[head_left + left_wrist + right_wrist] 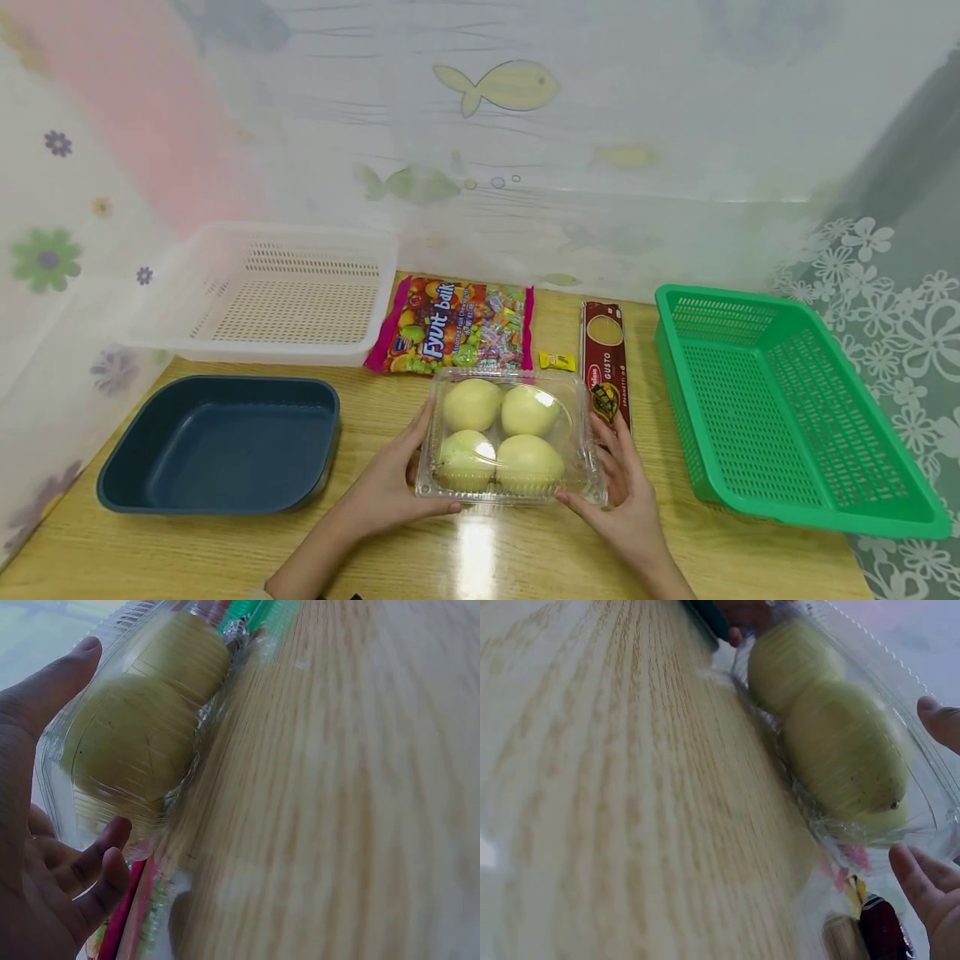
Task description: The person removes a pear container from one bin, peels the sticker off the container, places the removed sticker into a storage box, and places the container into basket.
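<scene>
A clear plastic clamshell box [510,437] with several pale yellow-green fruits, pear-like, is at the middle front of the table. My left hand [393,479] holds its left side, thumb along the near edge. At the box's right side my right hand [622,492] grips it, thumb at the near corner and fingers along the side. Both wrist views show the fruits [131,739] through the clear wall, low over the wood; whether the box touches the table I cannot tell. Its lid looks closed.
Behind the box lie a fruit candy bag [457,327], a small yellow wrapped candy [557,361] and a dark red spaghetti box [604,358]. A white basket [300,350] and dark blue basin [217,442] stand left. On the right is a green basket [697,417].
</scene>
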A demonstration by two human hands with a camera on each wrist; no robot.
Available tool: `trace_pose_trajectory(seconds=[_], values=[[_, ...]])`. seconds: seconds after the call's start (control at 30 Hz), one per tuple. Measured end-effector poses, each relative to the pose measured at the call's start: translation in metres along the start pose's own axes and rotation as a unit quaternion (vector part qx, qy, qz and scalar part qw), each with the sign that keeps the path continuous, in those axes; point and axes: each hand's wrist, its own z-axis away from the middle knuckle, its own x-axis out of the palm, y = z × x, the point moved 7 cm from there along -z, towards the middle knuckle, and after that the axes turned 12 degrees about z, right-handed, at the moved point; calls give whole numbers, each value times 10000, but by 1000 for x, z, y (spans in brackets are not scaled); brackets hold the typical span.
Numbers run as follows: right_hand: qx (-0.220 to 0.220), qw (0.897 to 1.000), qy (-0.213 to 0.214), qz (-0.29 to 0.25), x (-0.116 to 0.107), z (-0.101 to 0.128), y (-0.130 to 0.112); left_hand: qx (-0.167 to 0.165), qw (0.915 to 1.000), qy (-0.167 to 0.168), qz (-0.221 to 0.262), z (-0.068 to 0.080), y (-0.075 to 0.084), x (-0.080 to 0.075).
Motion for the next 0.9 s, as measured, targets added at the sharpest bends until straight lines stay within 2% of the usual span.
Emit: trace_pose_trajectory(seconds=[0.17,0.3,0.43,0.57,0.63,0.73,0.8,0.9], values=[[577,9943,392,810,-9,0,1,25,9982,284,-520,3,5,-5],[929,9893,539,985,-12,0,0,51,9933,602,-984,8,11,-11],[1074,9852,600,1193,-14,-4,-3,9,9841,934,-1508,19,26,-19],[1180,9823,710,1266,-17,-9,-7,457,9719,1237,-1952,38,50,-33],[1191,9825,739,1226,-17,-12,-10,820,9631,1450,-2113,50,63,-47],[1105,9836,707,1241,-16,-16,-13,1189,9446,1930,-2373,71,78,-77],[1007,9849,695,1229,-16,-18,-15,1237,9322,2309,-2499,85,81,-102],[727,9871,722,1233,-16,-22,-20,1051,9176,2847,-2569,106,74,-138]])
